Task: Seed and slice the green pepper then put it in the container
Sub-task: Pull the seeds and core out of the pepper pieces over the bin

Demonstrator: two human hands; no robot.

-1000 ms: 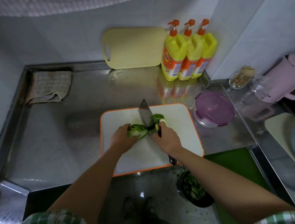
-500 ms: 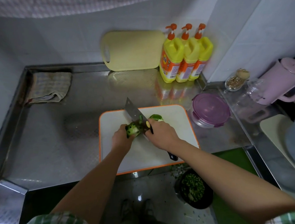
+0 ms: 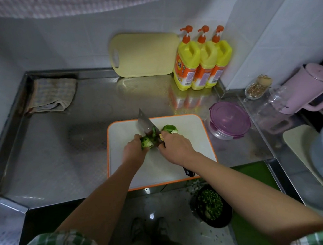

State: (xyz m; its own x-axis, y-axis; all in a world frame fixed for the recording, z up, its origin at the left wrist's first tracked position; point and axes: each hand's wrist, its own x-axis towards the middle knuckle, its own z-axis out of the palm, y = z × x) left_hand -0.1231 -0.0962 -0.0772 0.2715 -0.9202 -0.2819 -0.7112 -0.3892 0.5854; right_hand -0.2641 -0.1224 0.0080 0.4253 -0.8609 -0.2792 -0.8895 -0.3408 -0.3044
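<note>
Our L hand [image 3: 134, 153] grips pepper [image 3: 147, 141] on board [image 3: 191, 128]; R hand [image 3: 176, 146] wraps knife [image 3: 146, 124]. Lidded container [image 3: 229, 120] at 2 o'clock, bottles [image 3: 201, 67] at 12, cloth [image 3: 52, 94] at 10.

Your bare arms forward, left hand [image 3: 134, 153] gripping a cut green pepper piece [image 3: 147, 143], right hand [image 3: 176, 148] curled round a steel cleaver [image 3: 144, 123]

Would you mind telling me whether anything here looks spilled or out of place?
Yes: small green scraps lie scattered on the floor around the black bowl of chopped greens, below the counter's edge. The pepper and knife on the cutting board look fine.
</note>
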